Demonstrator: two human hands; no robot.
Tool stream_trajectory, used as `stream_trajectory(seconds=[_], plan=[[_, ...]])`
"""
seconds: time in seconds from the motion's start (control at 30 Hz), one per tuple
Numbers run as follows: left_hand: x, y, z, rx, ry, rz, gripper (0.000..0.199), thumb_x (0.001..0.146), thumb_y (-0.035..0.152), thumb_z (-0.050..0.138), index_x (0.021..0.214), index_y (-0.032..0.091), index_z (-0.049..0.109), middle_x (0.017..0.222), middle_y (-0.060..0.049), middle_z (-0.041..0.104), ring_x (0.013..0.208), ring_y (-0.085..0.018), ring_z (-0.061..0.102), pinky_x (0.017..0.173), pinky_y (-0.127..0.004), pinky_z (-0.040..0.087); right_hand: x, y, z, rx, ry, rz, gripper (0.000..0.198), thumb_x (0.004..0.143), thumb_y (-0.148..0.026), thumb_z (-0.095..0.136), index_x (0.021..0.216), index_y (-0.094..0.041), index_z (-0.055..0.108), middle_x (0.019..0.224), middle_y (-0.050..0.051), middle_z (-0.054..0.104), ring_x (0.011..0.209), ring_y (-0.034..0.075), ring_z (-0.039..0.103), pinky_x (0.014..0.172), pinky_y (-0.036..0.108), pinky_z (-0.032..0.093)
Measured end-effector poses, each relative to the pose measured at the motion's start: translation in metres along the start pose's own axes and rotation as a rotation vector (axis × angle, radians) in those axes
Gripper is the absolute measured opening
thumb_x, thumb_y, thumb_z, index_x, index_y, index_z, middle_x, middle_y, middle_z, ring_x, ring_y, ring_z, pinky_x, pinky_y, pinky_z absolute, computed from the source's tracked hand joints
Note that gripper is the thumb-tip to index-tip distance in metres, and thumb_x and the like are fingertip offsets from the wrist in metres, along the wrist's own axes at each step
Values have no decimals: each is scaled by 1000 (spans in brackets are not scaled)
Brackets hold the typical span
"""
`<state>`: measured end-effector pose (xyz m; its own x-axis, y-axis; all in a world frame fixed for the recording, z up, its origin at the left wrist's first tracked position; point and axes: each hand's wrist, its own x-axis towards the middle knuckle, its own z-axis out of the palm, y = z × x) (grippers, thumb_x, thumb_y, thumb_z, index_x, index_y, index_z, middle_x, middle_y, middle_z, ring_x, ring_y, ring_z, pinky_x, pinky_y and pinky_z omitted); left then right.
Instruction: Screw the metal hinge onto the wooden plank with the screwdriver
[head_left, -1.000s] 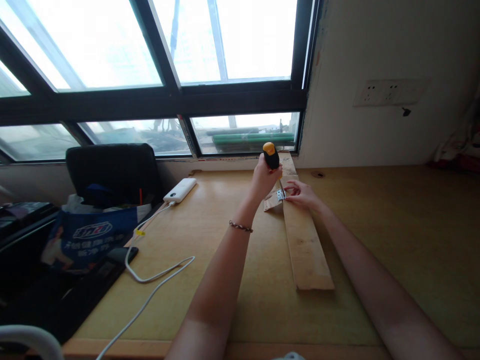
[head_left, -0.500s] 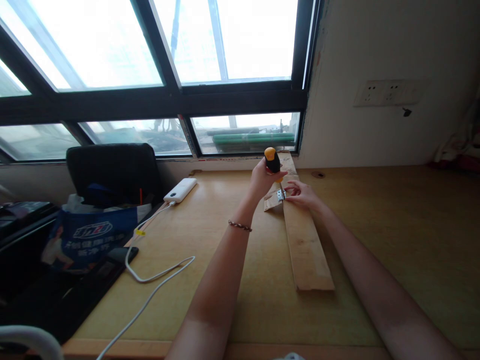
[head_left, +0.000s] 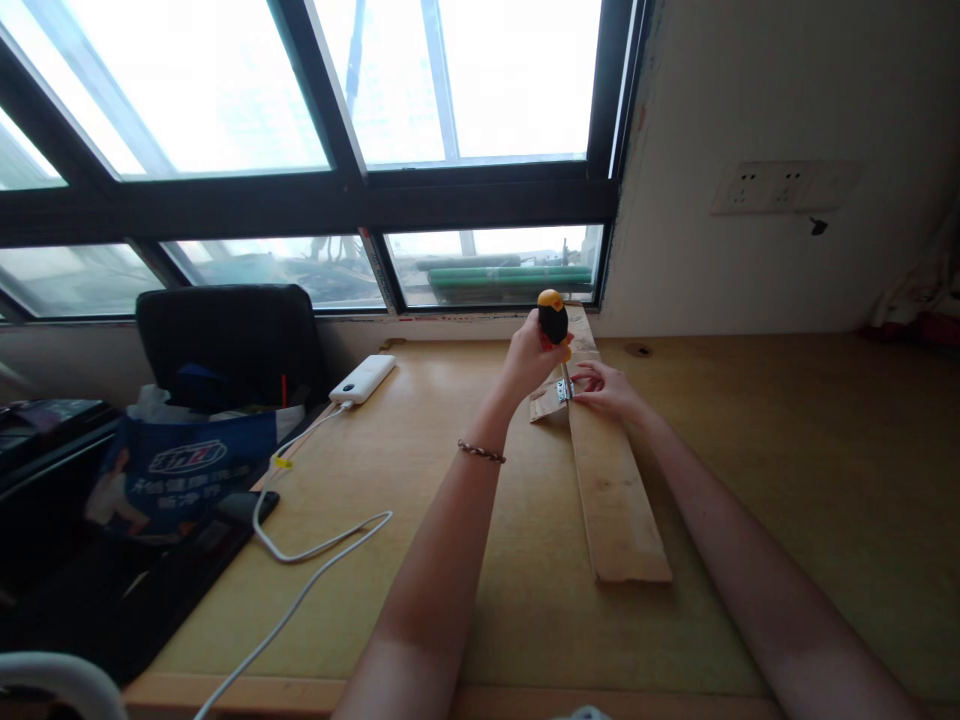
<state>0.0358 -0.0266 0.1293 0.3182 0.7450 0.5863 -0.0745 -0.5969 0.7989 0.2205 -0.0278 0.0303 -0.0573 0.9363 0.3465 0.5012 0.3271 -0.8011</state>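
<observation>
My left hand (head_left: 531,352) is wrapped round the yellow-and-black handle of a screwdriver (head_left: 553,320). Its shaft points down at a small silver metal hinge (head_left: 564,390) on a long wooden board (head_left: 619,500). My right hand (head_left: 604,388) is closed, with the fingertips at the right side of the hinge, pinching it against the board. A shorter piece of wood (head_left: 546,404) sticks out to the left under the hinge. Whether a screw sits under the screwdriver's tip is too small to make out.
The board lies on a wooden table (head_left: 420,440). A white power bank (head_left: 364,379) with a white cable (head_left: 322,555) lies to the left. Beyond the table's left edge are a black chair (head_left: 229,335) and a blue bag (head_left: 187,465). A window and wall stand behind.
The screwdriver's handle has tipped slightly to the right and stands a little more upright. My left hand has shifted with it. My right hand stays at the hinge.
</observation>
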Motion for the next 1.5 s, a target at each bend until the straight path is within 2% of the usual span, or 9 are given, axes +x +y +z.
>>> stream_trajectory(seconds=[0.17, 0.33, 0.47, 0.6, 0.73, 0.87, 1.13, 1.3, 1.5], plan=[[0, -3, 12, -25, 111, -13, 33, 61, 21, 67, 84, 17, 44, 68, 3, 56, 63, -11, 56, 62, -25, 46, -1, -2, -1, 3, 1, -1, 61, 56, -25, 74, 112, -17, 52, 96, 7, 67, 61, 11, 57, 60, 26, 49], [1, 0, 18, -111, 104, -83, 42, 50, 34, 76, 76, 17, 47, 59, 3, 53, 52, -11, 52, 52, -26, 44, -1, -2, -1, 12, -10, 6, 60, 56, -24, 74, 112, -17, 52, 96, 7, 67, 61, 11, 56, 61, 27, 49], [0, 3, 13, -26, 114, -86, 37, 49, 35, 77, 65, 15, 50, 60, 1, 55, 54, -11, 51, 52, -25, 43, 0, -2, -1, 8, -3, 10, 60, 55, -24, 74, 111, -17, 53, 96, 7, 67, 61, 11, 55, 61, 26, 49], [0, 2, 7, 88, 177, -74, 36, 47, 36, 77, 63, 15, 52, 60, 2, 53, 56, -11, 50, 52, -24, 41, 0, -1, -1, 12, -8, 11, 62, 55, -25, 74, 112, -17, 51, 96, 7, 67, 62, 11, 55, 61, 26, 49], [0, 1, 4, 82, 201, -81, 37, 48, 33, 76, 70, 14, 54, 66, 1, 56, 60, -11, 53, 54, -23, 42, 0, 1, -1, 14, -2, 6, 62, 56, -25, 74, 112, -17, 51, 97, 7, 67, 63, 11, 56, 62, 27, 49], [1, 2, 4, -10, 292, -61, 56, 47, 27, 77, 94, 18, 49, 89, -2, 59, 65, -11, 57, 58, -23, 46, 0, 2, 0, 14, 6, 5, 62, 56, -25, 74, 113, -17, 51, 98, 7, 67, 63, 11, 56, 60, 26, 49], [1, 15, 7, -272, 119, -99, 45, 53, 14, 69, 92, 17, 47, 88, -4, 61, 81, -17, 62, 73, -30, 49, 0, -1, 0, 12, -11, 4, 61, 57, -26, 73, 113, -16, 51, 97, 7, 67, 60, 10, 54, 58, 25, 48], [-2, 30, 9, -333, 5, -93, 35, 51, 6, 59, 84, 15, 53, 78, -2, 62, 79, -19, 62, 70, -31, 49, -2, -3, -1, 0, -7, -2, 61, 57, -27, 73, 113, -17, 51, 97, 6, 67, 60, 10, 53, 59, 25, 47], [-6, 43, 6, -406, -161, -52, 29, 47, 6, 49, 74, 13, 57, 67, -1, 61, 69, -19, 60, 64, -31, 47, -3, -11, -3, -27, -17, -10, 57, 57, -25, 73, 111, -18, 54, 95, 6, 67, 61, 11, 54, 59, 25, 47]])
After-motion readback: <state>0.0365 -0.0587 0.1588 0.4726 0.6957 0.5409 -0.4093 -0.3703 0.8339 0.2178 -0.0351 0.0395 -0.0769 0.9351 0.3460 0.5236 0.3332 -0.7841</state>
